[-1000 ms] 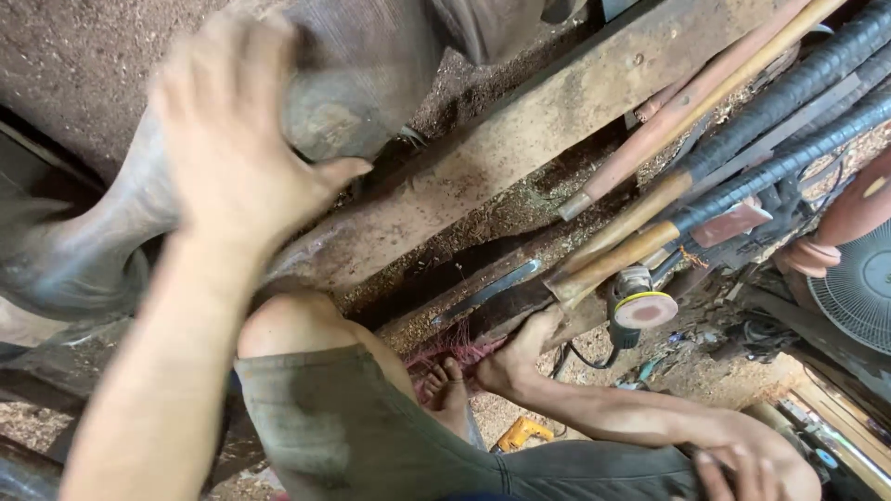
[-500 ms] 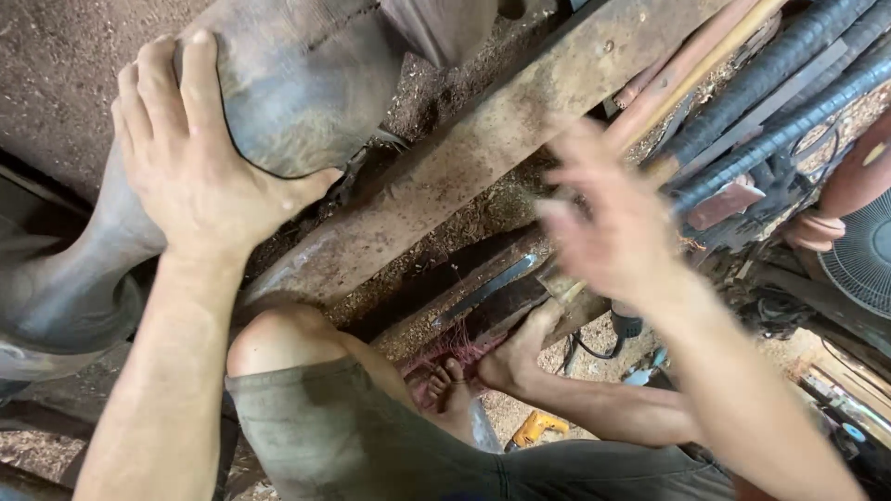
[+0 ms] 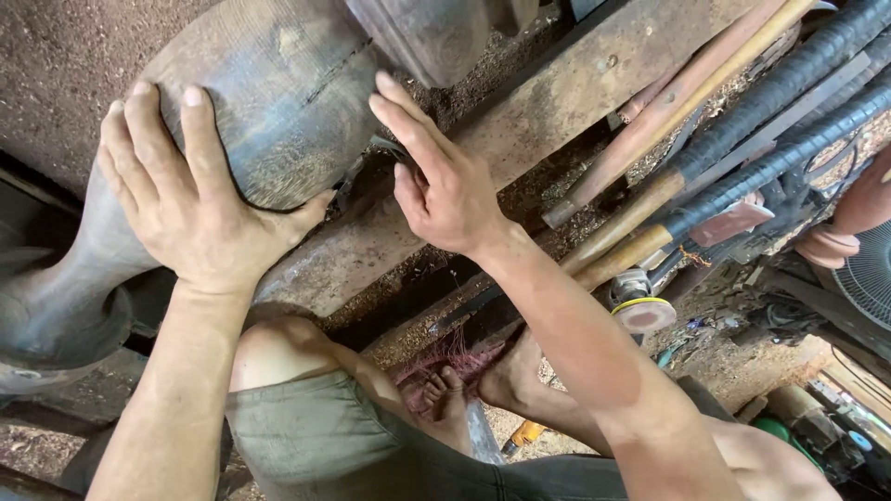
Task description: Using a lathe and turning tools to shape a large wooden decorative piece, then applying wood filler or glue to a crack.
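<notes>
head view: the left hand [image 3: 190, 199] lies open, palm flat on the rounded side of a big grey turned wooden piece [image 3: 269, 102] lying across the upper left; the right hand [image 3: 445, 181] is open too, fingers straight, its fingertips at the piece's right end above a dusty wooden beam [image 3: 557, 102]; long-handled tools [image 3: 668, 111] rest beside the beam at right; the person's bent knee [image 3: 278, 348] and bare feet [image 3: 483, 385] sit below, over sawdust.

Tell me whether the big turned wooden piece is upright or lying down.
Lying down: the turned wooden piece stretches sideways over the wooden beam, left hand flat on it.
</notes>
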